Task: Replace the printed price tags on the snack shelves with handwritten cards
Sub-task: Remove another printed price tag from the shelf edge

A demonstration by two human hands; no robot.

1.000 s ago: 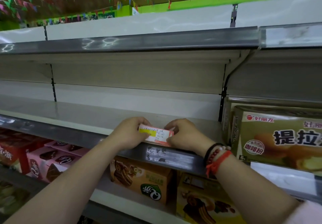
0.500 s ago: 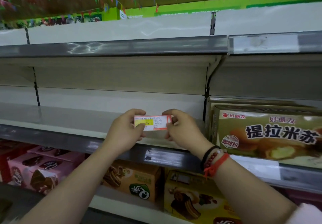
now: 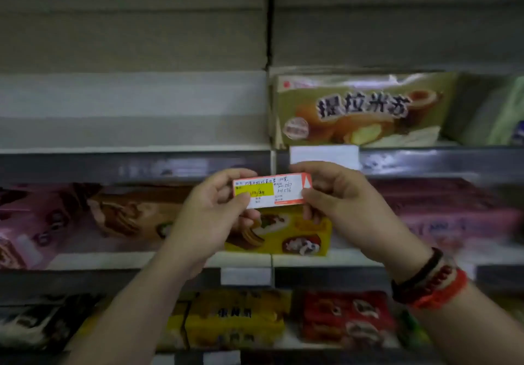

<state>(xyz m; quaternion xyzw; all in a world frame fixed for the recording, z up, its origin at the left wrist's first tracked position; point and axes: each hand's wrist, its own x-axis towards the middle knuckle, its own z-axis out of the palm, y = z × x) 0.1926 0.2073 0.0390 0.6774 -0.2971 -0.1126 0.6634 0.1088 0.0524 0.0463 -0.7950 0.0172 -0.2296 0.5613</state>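
Top shelf (image 3: 133, 149): bare on the left, tan cake box (image 3: 360, 109) on the right, pale green pack (image 3: 493, 115) beside it. White blank tag (image 3: 323, 154) sat in its rail. Middle shelf (image 3: 297, 259) carried pink boxes (image 3: 42, 222), a yellow box (image 3: 300, 237). Bottom shelf: yellow box (image 3: 235, 319), red pack (image 3: 346, 316). All blurred.

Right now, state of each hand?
Left hand: pinches the left end of the handwritten price card.
Right hand: pinches the card's right end.
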